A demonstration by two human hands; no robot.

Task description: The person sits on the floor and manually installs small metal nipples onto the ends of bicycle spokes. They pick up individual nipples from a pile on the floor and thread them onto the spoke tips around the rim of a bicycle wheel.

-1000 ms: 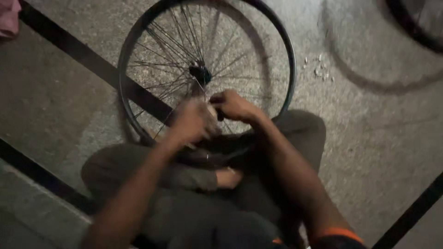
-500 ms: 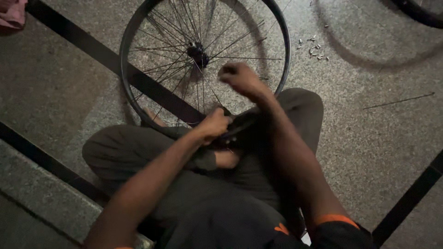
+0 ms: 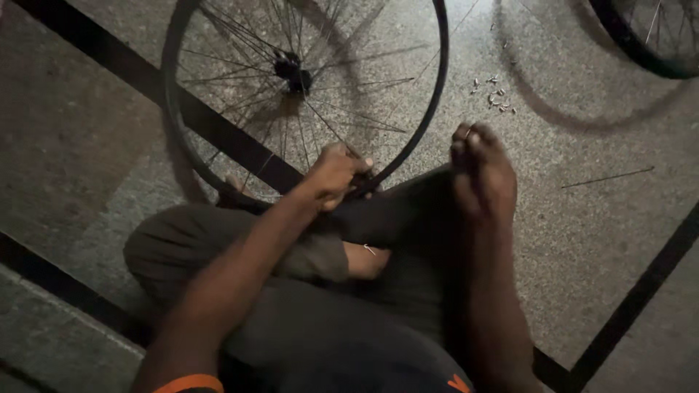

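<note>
Since the earlier frame, my right hand (image 3: 480,171) has left the wheel rim (image 3: 429,120), fingers apparently loose and empty; my left hand (image 3: 336,173) grips the rim.

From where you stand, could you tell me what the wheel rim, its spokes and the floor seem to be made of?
The wheel rim, gripped by the left hand, looks like dark-painted or anodised metal: thin, rigid, faintly sheened. The spokes look like thin steel wire, straight with pale glints. The floor seems polished speckled stone or terrazzo with black inlaid strips, though dim light leaves that open.
</note>
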